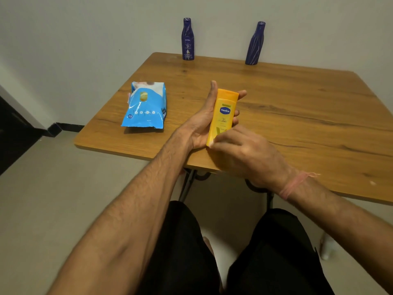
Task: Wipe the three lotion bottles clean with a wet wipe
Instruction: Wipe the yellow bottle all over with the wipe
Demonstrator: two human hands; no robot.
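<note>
The left hand grasped a yellow plastic lotion bottle with an orange cap and a blue oval label, fingers curled round its far side and thumb up along its near side, holding it above the near edge of the wooden counter. The right hand lay over the bottle's lower end with its fingers bent against the plastic; the motion blur there made it impossible to tell whether a wipe sat under those fingers (only a pale sliver showed at the fingertips). A pink thread band circled the right wrist.

Two dark blue lotion bottles stood upright along the far edge, well apart: one with white lettering near the far left corner, the other further right. A blue and white soft pack of wet wipes lay flat near the left edge.
</note>
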